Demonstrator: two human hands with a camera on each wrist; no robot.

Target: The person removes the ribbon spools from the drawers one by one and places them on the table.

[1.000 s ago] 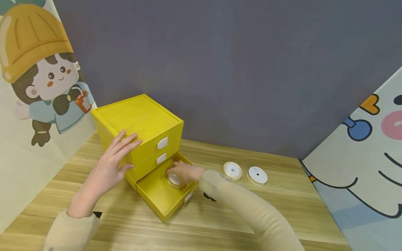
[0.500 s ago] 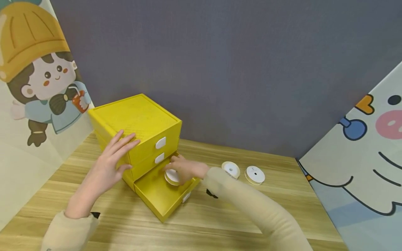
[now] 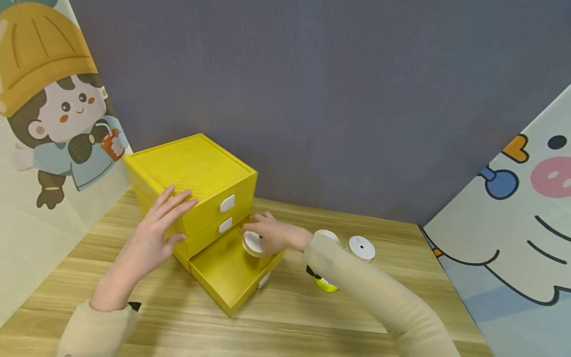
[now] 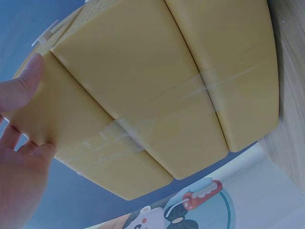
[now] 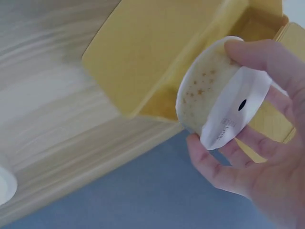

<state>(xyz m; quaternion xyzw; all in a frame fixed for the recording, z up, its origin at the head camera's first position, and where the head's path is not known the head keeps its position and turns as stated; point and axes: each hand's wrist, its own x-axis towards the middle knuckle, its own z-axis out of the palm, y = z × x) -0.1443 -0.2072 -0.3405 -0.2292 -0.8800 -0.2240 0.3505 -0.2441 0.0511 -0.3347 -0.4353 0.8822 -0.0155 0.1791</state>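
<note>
A yellow cabinet (image 3: 192, 163) with white drawer tabs stands on the table, its bottom drawer (image 3: 218, 282) pulled out. My right hand (image 3: 278, 234) holds a spool of ribbon (image 3: 253, 243) over the drawer's right part. In the right wrist view, thumb and fingers grip the white-sided spool (image 5: 205, 90), whose cream ribbon bears small gold stars. My left hand (image 3: 153, 235) rests at the cabinet's top left edge with its fingers extended. Seen from the left wrist, that hand (image 4: 24, 157) touches the cabinet's side (image 4: 138, 81).
Two more white-faced ribbon spools lie on the table (image 3: 214, 327) to the right: one (image 3: 327, 235) partly behind my sleeve, another (image 3: 362, 248) beyond it. A bright yellow thing (image 3: 326, 285) shows under the right sleeve. A grey wall (image 3: 339, 109) rises behind.
My right hand has risen a little and shifted right with the spool, which now tilts above the drawer floor. The yellow thing has come into view beneath the sleeve. My left hand keeps its place.
</note>
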